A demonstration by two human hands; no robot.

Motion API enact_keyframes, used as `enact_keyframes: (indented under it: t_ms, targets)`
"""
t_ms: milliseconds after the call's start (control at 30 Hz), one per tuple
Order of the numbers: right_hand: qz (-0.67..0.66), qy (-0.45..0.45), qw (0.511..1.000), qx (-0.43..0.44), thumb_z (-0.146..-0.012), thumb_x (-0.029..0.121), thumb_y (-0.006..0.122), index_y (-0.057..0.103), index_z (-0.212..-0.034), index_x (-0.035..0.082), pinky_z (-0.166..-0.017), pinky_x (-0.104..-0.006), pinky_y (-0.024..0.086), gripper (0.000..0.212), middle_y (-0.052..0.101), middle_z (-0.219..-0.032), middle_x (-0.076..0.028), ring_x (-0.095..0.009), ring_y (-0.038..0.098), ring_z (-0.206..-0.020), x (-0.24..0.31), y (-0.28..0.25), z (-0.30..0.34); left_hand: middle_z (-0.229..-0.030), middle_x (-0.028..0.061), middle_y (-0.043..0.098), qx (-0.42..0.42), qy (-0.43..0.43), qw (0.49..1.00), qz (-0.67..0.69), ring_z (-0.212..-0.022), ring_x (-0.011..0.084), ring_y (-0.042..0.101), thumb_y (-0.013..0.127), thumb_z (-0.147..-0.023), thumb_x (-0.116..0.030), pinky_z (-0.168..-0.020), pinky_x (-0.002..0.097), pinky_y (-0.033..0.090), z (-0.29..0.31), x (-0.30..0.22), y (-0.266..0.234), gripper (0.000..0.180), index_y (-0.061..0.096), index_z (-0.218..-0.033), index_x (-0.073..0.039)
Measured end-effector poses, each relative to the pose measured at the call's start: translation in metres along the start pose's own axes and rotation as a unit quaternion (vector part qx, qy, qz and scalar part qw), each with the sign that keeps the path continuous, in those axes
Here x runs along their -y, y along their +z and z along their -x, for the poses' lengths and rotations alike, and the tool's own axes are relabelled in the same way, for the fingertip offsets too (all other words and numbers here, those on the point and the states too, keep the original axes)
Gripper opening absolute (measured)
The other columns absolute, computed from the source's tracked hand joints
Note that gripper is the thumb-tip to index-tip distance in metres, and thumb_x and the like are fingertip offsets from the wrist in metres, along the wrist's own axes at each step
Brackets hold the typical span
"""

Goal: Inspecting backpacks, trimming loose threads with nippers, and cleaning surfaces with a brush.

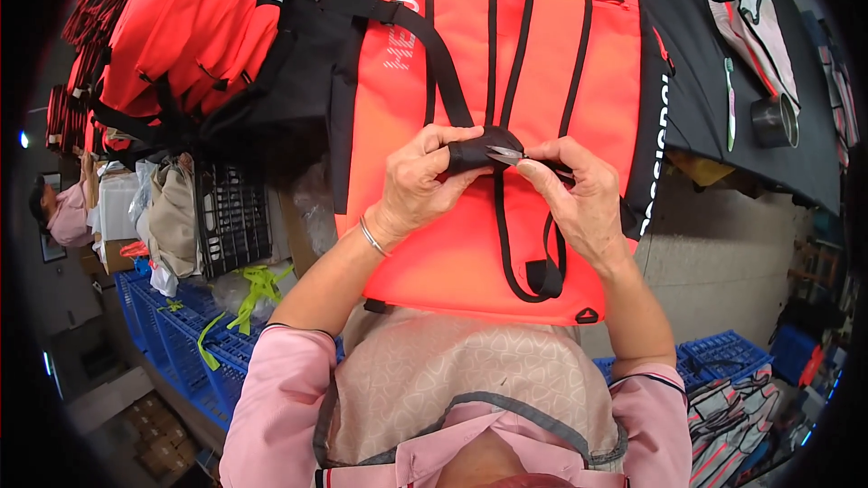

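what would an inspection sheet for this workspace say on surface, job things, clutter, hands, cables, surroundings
Surface: black table covering, with an orange-red bag over part of it
Job's things: the bag with its black straps; black fabric piece; small metal snips
Clutter: toothbrush and metal cup at right
Hands: left hand pinches the black fabric piece; right hand holds the snips, blades at that piece
Cables: nothing seen
Surroundings: blue crates; another person far left

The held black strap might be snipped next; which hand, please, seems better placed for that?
Probably the right hand: it holds the metal blades, pointed at the black strap, while the left hand grips that strap.
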State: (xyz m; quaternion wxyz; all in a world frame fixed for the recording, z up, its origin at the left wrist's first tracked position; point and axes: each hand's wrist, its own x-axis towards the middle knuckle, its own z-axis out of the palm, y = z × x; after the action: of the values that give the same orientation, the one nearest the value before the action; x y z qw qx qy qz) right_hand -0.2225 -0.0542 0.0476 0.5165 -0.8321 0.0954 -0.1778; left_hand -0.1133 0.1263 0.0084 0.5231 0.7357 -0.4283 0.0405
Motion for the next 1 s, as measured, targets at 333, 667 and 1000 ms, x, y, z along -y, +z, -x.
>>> enact_keyframes:
  t_ms: [333, 667, 1000]
  targets:
    - [-0.116, 0.095, 0.989, 0.018, -0.086, 0.008, 0.073, 0.067, -0.093, -0.001, -0.066, -0.0266, 0.05, 0.012, 0.068, -0.079, -0.007, -0.011, 0.063, -0.072, -0.004, -0.008, -0.004, -0.105, 0.0117, 0.071, 0.021, -0.03, 0.999, 0.022, -0.084, 0.0202, 0.07, 0.082, -0.07, 0.001, -0.071, 0.0289, 0.056, -0.003, 0.001, -0.003, 0.028, 0.074, -0.097, -0.001]
    - [-0.046, 0.032, 0.998, 0.015, -0.083, 0.008, 0.075, 0.067, -0.092, 0.0, -0.066, -0.0283, 0.051, 0.014, 0.068, -0.079, -0.01, -0.016, 0.063, -0.07, -0.008, 0.002, -0.001, -0.103, 0.0119, 0.071, 0.021, -0.024, 0.999, 0.02, -0.086, 0.0209, 0.07, 0.082, -0.07, 0.001, -0.072, 0.0289, 0.057, -0.004, 0.001, -0.002, 0.026, 0.074, -0.095, -0.001]
    - [-0.021, 0.04, 0.999, 0.026, -0.085, 0.008, 0.074, 0.066, -0.09, -0.001, -0.067, -0.0272, 0.052, 0.013, 0.069, -0.081, -0.009, -0.014, 0.066, -0.073, -0.006, -0.001, -0.003, -0.101, 0.0109, 0.071, 0.016, -0.022, 1.0, 0.007, -0.083, 0.0209, 0.07, 0.084, -0.068, -0.002, -0.069, 0.0296, 0.055, -0.006, 0.003, -0.001, 0.025, 0.074, -0.091, -0.002]
